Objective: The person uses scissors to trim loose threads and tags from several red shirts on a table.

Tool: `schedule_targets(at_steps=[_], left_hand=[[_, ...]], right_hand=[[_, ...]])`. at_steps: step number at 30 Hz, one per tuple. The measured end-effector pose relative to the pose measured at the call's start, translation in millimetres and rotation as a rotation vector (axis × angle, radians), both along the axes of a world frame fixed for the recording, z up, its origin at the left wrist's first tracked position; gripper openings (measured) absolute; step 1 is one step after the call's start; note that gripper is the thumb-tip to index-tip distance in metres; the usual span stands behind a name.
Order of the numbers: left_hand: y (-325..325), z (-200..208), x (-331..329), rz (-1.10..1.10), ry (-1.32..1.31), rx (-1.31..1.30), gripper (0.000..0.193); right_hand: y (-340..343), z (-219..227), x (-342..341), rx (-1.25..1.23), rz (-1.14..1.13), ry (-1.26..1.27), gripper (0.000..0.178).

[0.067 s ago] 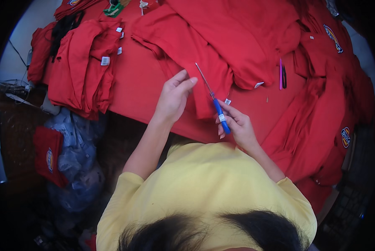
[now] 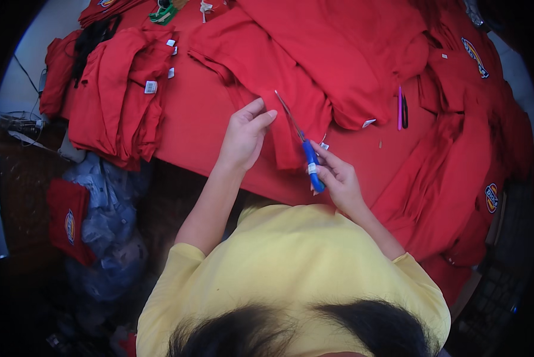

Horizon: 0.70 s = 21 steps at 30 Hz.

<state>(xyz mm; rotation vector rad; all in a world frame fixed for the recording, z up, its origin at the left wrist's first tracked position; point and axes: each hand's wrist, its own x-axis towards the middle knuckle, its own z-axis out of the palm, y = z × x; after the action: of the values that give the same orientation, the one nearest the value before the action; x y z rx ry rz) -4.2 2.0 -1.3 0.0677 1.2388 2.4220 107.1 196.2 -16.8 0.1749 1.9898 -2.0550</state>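
Observation:
My right hand [image 2: 338, 178] is closed around a blue-handled tool [image 2: 313, 166] with a white label on its handle. A long, thin metal end points up and left from the handle; whether it is one shaft or two blades edge-on, I cannot tell. Left of the metal tip, my left hand [image 2: 247, 131] is raised with curled fingers and its thumb laid near the forefinger. Anything between those fingertips is too small to make out. Behind both hands lies a red garment [image 2: 291, 71], spread on the red-covered table [image 2: 201, 128].
A folded stack of red garments [image 2: 115, 95] with white tags sits at the left. More red garments [image 2: 439, 166] drape over the right side. A pink pen [image 2: 400, 107] and a black pen [image 2: 405, 113] lie together. Clear plastic bags [image 2: 109, 226] hang below the table's left edge.
The tool's metal tip has shifted slightly left, and its handle has turned a little in my right hand. My left hand has drifted slightly left.

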Motion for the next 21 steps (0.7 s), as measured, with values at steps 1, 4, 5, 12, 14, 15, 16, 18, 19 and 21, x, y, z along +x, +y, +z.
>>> schedule_targets(at_steps=[1,4,5,12,14,15,16,18,19,21], left_hand=[[0,1,-2,-0.018,0.018,-0.051,0.051],[1,4,-4,-0.051,0.051,-0.144,0.051],[3,7,-3,-0.048,0.049,-0.132,0.051],[3,8,-12,-0.024,-0.027,-0.030,0.046],[2,3,-18,0.022,0.001,-0.006,0.043],[2,2,-20,0.044,0.015,0.007,0.042],[2,2,-20,0.054,0.027,-0.026,0.040],[2,3,-19,0.073,0.053,-0.091,0.036],[2,5,-18,0.077,0.049,-0.092,0.035],[2,9,-17,0.084,0.043,-0.094,0.032]], right_hand=[[-3,-1,-3,0.024,-0.012,0.093,0.051],[-8,-3,-13,0.067,-0.032,0.251,0.051],[-6,-2,-17,0.065,-0.028,0.223,0.050],[2,3,-30,-0.190,0.005,-0.046,0.050],[0,-3,-30,-0.084,0.000,0.029,0.050],[-1,-5,-30,-0.030,-0.003,0.067,0.050],[-3,-5,-32,-0.009,0.007,0.123,0.051],[-8,-1,-35,0.033,0.025,0.234,0.051],[-7,-1,-36,0.075,0.044,0.248,0.052],[-5,-1,-41,0.158,0.082,0.277,0.053]])
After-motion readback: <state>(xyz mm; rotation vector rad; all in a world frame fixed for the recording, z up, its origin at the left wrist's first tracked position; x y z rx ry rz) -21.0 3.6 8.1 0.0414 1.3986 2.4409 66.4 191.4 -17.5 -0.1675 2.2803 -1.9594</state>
